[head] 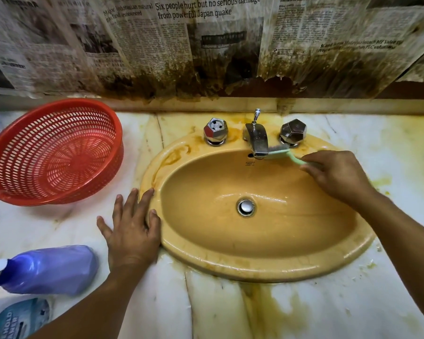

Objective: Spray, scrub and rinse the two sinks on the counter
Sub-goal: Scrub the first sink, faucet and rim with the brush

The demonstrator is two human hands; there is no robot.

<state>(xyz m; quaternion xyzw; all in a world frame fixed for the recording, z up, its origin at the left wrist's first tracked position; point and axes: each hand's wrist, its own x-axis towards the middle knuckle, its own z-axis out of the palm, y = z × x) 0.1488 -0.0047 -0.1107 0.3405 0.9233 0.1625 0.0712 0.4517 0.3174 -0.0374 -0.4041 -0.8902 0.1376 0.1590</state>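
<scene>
Mustard-yellow oval ceramic sink [255, 267] is sunk in the stained white marble tabletop [206, 309], centre of view. Bowl wet and shiny, round metal drain plug [246, 207] at the bottom. Right hand [338, 177] reaches over the far right rim, fingers curled round the handle of a thin pale-green plastic brush [283, 151]. Bristle end touches the side of the chrome faucet spout [257, 140], between it and the right faceted chrome knob [293, 131]. Left hand [132, 231] lies flat on the tabletop against the sink's left rim, fingers spread wide, holding nothing. Purple plastic spray bottle [49, 270] lies on its side near the left hand, red perforated plastic basket [54, 152] beyond it. Curved edge at far right may be the second sink, cannot tell.

Step looks like scrubbing round the fittings; rust-coloured staining on the far left rim not yet cleared. Brush likely light, handle stiff with slight flex, probably slick when wet. Best gripped low on the handle, away from the bristles, for pressure. Sink is fixed, hard glaze, likely slippery; the bracing palm could slide.
</scene>
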